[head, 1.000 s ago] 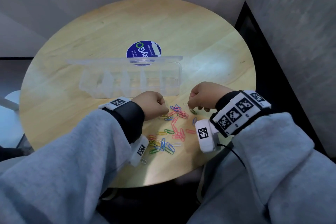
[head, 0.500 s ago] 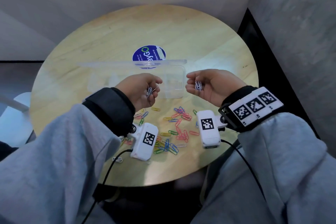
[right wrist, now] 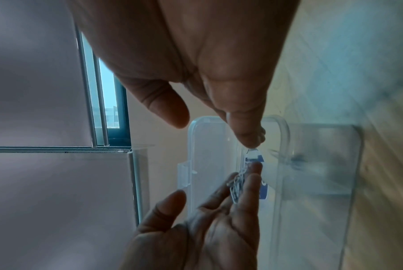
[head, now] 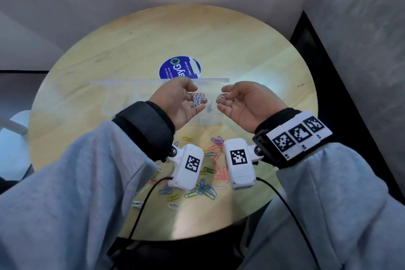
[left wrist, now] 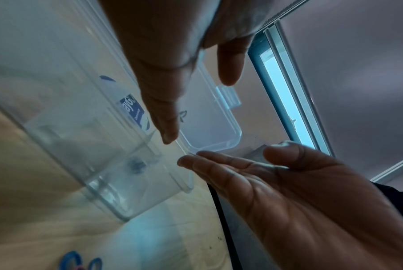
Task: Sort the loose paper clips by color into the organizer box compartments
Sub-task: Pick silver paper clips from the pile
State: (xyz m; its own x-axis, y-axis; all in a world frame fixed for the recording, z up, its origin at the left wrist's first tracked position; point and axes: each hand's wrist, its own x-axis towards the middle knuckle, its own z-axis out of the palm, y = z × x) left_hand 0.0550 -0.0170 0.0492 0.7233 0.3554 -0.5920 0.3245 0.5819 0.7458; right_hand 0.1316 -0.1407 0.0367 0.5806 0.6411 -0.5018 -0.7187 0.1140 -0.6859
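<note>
My left hand [head: 198,95] is palm up over the right end of the clear organizer box [head: 109,103], with a small bunch of white paper clips [head: 198,99] lying on its straight fingers. My right hand [head: 221,97] faces it, palm up and fingers relaxed, with one white clip [head: 221,96] at its fingertips. The right wrist view shows that clip [right wrist: 253,151] at the index tip, thumb apart, and the bunch [right wrist: 236,184] on the left fingers. Something small and dark [left wrist: 136,164] lies blurred in the end compartment. Loose coloured clips [head: 210,173] are scattered on the table near me.
The round wooden table [head: 252,50] carries a blue round sticker [head: 179,68] behind the box's open lid [head: 131,82]. A couple of white clips [head: 137,204] lie near the front edge. A grey wall and dark strip [head: 328,72] stand close on the right.
Both hands rose from the clip pile to above the box's right end and turned palm up. Their curled fingers have opened out, showing the white clips.
</note>
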